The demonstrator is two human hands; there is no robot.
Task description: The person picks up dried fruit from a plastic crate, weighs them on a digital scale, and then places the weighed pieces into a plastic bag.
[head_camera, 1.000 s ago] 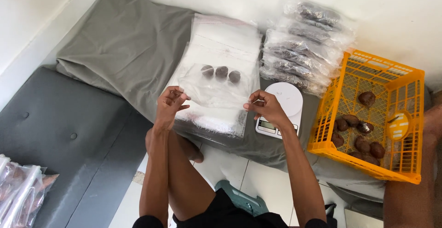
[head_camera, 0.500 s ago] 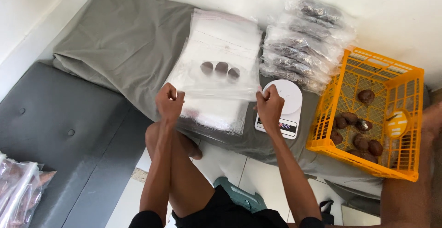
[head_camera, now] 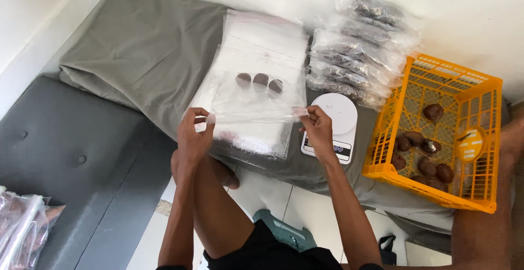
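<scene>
Over the stack of empty clear bags (head_camera: 266, 46) on the grey cloth (head_camera: 142, 57), both hands hold one clear plastic bag (head_camera: 256, 98) stretched flat by its near edge. Left hand (head_camera: 194, 133): thumb and fingertips pinched shut on the bag's left corner. Right hand (head_camera: 316, 128): same pinch on the right corner. Three dark round pieces (head_camera: 260, 80) sit in a row inside the bag, toward its far end.

Change from half a second ago: both hands were balled into fists on the edge; now they have loosened to fingertip pinches, and the edge is drawn taut between them as a straight line. A second ago the fingers were spread and working at the opening. Judgement: the mouth looks pressed together along its length, so closing appears done or nearly so; whether it is fully sealed cannot be told.

White kitchen scale (head_camera: 332, 127) just beside the right hand. Filled bags (head_camera: 357, 46) piled behind it. Orange crate (head_camera: 436, 133) with loose dark pieces at far right.
</scene>
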